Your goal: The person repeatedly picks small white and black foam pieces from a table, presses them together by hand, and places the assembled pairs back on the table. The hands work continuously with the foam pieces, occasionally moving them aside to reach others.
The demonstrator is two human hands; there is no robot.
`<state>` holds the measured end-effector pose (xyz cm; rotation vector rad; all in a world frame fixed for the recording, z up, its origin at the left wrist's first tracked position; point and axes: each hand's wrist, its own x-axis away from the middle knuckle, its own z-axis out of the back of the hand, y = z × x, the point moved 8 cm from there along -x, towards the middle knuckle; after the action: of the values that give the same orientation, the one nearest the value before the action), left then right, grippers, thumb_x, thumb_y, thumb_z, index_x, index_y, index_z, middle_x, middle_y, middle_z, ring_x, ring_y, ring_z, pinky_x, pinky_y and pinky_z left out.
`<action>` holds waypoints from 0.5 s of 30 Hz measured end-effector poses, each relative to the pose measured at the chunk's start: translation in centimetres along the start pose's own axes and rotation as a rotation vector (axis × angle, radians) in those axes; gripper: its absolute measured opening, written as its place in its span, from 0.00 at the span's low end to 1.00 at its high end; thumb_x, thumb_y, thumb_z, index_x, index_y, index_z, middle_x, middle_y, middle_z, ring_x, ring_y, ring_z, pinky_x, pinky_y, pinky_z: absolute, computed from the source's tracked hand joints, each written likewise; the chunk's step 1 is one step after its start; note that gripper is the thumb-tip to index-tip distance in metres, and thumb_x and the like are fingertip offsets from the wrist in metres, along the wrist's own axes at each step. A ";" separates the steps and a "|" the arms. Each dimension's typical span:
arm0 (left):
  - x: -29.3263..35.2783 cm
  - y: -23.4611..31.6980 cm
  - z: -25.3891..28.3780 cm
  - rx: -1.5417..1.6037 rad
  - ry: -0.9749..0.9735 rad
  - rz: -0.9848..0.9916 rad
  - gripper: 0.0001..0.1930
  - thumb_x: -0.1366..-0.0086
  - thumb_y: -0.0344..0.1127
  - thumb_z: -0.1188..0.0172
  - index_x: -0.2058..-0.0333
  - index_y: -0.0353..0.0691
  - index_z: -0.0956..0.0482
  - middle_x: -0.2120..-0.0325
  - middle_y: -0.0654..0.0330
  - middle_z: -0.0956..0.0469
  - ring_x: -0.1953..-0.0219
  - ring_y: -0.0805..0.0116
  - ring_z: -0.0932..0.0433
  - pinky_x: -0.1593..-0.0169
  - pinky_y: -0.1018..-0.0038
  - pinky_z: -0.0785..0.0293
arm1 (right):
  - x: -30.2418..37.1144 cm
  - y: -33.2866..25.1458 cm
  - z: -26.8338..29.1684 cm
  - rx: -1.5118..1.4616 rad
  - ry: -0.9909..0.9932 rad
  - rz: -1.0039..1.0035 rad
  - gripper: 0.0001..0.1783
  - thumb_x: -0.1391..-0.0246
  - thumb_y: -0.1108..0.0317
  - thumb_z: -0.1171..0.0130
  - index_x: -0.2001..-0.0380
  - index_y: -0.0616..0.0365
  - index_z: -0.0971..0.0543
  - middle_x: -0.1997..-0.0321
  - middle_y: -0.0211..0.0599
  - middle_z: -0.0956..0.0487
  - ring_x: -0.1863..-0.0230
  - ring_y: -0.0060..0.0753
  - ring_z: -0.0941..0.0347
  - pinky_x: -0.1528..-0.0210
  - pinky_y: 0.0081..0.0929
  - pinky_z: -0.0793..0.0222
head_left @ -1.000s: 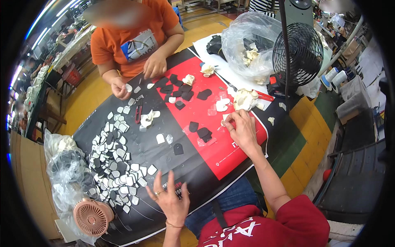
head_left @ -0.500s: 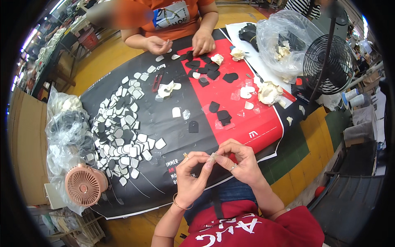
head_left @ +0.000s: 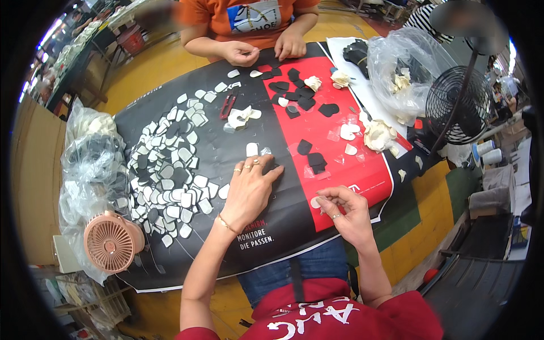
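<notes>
My left hand (head_left: 249, 184) reaches flat over the black part of the table cover, its fingers stretched out and the thumb apart. Its fingertips are beside a white rounded patch (head_left: 252, 149) and a crumpled bit of clear film (head_left: 266, 151). Whatever lies under the fingers is hidden. Above the near edge of the red area, my right hand (head_left: 350, 218) pinches a small whitish patch (head_left: 316, 202) between thumb and fingers. A large loose pile of white and black rounded patches (head_left: 170, 164) spreads to the left of my left hand.
Across the table a person in orange (head_left: 249, 51) has both hands near black patches (head_left: 294, 93). Red-handled snips (head_left: 229, 103) lie mid-table. A pink fan (head_left: 113, 242) stands at left, a black fan (head_left: 456, 105) at right. Plastic bags (head_left: 405, 71) and crumpled cream scraps (head_left: 378, 136) lie at the right.
My hands, together at a small whitish piece before, are now apart. The left has moved forward onto the table and opened; the right keeps a whitish patch. The whole view has shifted slightly.
</notes>
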<state>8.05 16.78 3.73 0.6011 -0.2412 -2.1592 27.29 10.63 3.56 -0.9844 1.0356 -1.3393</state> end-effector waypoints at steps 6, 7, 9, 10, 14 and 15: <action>2.0 0.4 -0.7 -0.074 0.077 0.135 0.11 0.42 0.40 0.30 0.66 0.41 0.18 0.60 0.59 0.22 0.55 0.59 0.24 0.53 0.64 0.31 | 0.2 1.1 -0.1 -0.063 -0.005 -0.047 0.08 0.40 0.74 0.35 0.60 0.67 0.16 0.64 0.37 0.17 0.64 0.23 0.19 0.60 0.22 0.23; 2.6 1.1 -0.4 -0.105 0.129 0.145 0.15 0.45 0.45 0.27 0.71 0.41 0.21 0.66 0.61 0.23 0.62 0.60 0.24 0.57 0.66 0.31 | 0.0 1.4 -0.4 -0.100 -0.012 -0.067 0.08 0.40 0.75 0.34 0.60 0.67 0.16 0.63 0.37 0.18 0.63 0.24 0.18 0.59 0.22 0.23; 3.8 2.2 -0.8 -0.155 0.109 0.213 0.16 0.45 0.46 0.26 0.72 0.42 0.22 0.69 0.61 0.23 0.64 0.60 0.24 0.59 0.68 0.32 | -0.3 1.0 -0.8 -0.063 -0.015 0.009 0.07 0.40 0.75 0.35 0.60 0.68 0.17 0.62 0.38 0.18 0.63 0.25 0.18 0.58 0.22 0.22; 4.3 2.5 -0.9 -0.179 0.102 0.250 0.17 0.46 0.47 0.26 0.72 0.42 0.22 0.70 0.62 0.24 0.66 0.61 0.24 0.60 0.69 0.33 | -0.4 0.8 -1.1 -0.063 -0.020 0.033 0.07 0.40 0.76 0.35 0.60 0.68 0.17 0.61 0.38 0.19 0.62 0.25 0.17 0.58 0.22 0.22; 6.1 2.8 0.6 -0.102 0.293 0.313 0.15 0.43 0.47 0.28 0.68 0.43 0.19 0.69 0.62 0.22 0.65 0.63 0.23 0.55 0.67 0.32 | -0.7 0.9 -3.0 -0.110 -0.075 -0.029 0.08 0.39 0.76 0.36 0.58 0.69 0.18 0.60 0.39 0.20 0.64 0.27 0.17 0.60 0.23 0.21; 6.6 2.7 0.8 -0.100 0.290 0.319 0.12 0.42 0.43 0.29 0.64 0.44 0.17 0.65 0.63 0.21 0.63 0.65 0.23 0.53 0.66 0.33 | -0.9 0.8 -3.5 -0.114 -0.099 -0.049 0.08 0.39 0.76 0.36 0.58 0.69 0.18 0.61 0.39 0.19 0.65 0.27 0.17 0.61 0.23 0.22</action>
<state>6.15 9.88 3.23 0.7534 -0.0646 -1.7431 24.19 11.64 1.86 -1.1569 1.0275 -1.2694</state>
